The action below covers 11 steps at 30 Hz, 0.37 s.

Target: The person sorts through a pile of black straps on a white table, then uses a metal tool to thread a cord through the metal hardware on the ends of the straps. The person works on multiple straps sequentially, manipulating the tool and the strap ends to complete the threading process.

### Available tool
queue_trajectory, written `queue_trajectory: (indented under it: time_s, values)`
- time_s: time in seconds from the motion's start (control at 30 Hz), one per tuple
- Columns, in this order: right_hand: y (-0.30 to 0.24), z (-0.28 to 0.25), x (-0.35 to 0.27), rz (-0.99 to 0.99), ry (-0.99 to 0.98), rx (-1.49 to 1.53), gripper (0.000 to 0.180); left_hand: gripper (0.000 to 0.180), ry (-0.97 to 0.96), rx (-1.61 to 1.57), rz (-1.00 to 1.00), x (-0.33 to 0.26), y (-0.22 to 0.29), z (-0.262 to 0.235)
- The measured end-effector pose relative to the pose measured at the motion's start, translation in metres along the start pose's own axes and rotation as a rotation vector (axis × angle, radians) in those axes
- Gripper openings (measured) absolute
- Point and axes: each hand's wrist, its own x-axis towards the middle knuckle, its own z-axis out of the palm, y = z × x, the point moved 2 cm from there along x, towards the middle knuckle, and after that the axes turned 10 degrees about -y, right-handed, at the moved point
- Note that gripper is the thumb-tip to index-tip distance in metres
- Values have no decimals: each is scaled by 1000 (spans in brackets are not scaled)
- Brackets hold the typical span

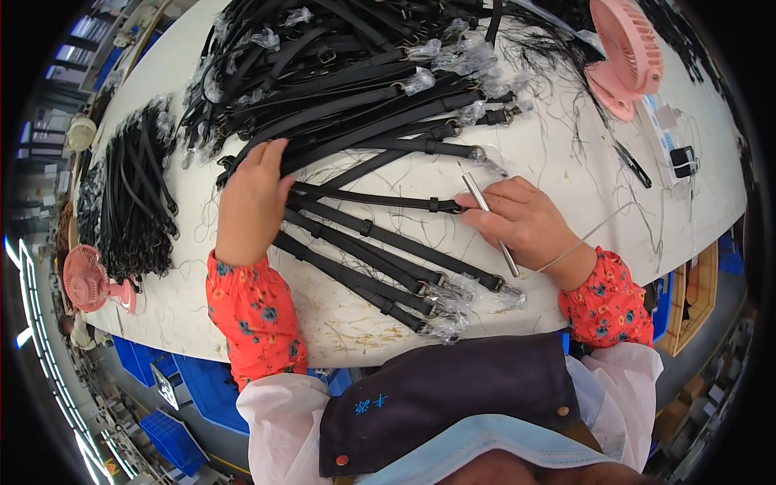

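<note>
My left hand (252, 202) is closed over the gathered ends of several black straps (388, 238), which fan out to the right from beneath it. Its grip on them is partly hidden. Between the fingers of my right hand (521, 222) is a slim silver pen-shaped tool (472, 186), its narrow tip pointing away from me. A thin cord (594, 230) runs near that hand. The same fingers touch the buckle end of one black strap (372, 196), stretched between my two hands. Clear plastic wrap (453, 299) covers the metal fittings on the nearer straps.
A large heap of black straps (323, 73) covers the far table, with another bundle (137, 194) at left. Pink fans stand at far right (626, 56) and left (85, 275). Dark-handled snips (633, 166) lie at right. Loose threads litter the white table (566, 162).
</note>
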Motion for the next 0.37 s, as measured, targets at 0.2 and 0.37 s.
queue_trajectory:
  time_s: [0.2, 0.37]
  values:
    - [-6, 0, 4, -23, 20, 131, 21, 38, -251, -659, 249, 6, 103, 31]
    - [-3, 6, -2, 43, -33, 211, 22, 39, -278, -443, 348, 10, 107, 60]
